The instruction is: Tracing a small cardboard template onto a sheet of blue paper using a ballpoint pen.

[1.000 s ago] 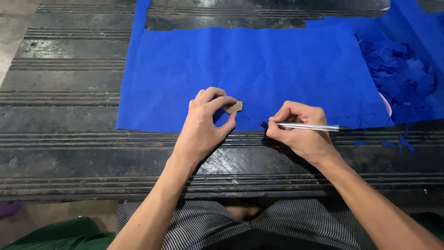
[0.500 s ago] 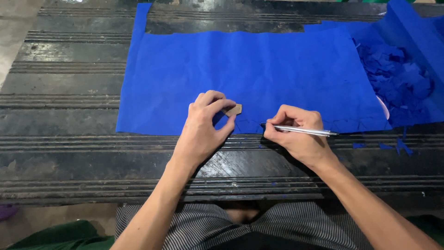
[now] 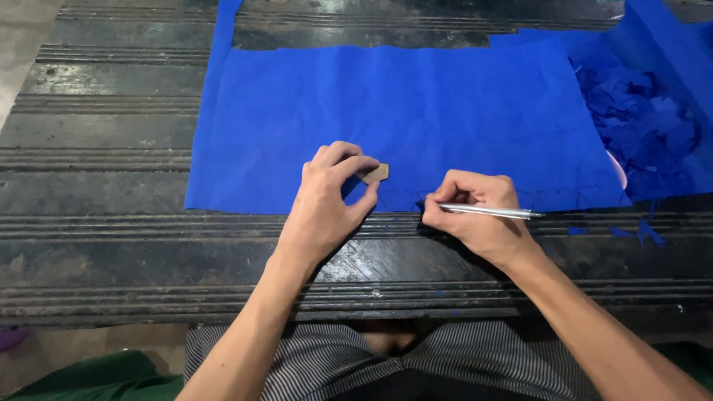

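Both hands sit much as a second ago, the right hand (image 3: 475, 212) shifted slightly left along the cloth's near edge; its fingers are closed round a silver pen (image 3: 490, 212), tip at the blue cloth (image 3: 416, 111); left hand (image 3: 330, 197) pinches a small tan piece (image 3: 375, 174), probably card, flat on the cloth; dark ridged bench (image 3: 96, 186) beneath; blue scraps (image 3: 642, 119) heaped far right.

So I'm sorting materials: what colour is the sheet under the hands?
Bright blue, plain, no pattern: the sheet shows clearly in the head view.
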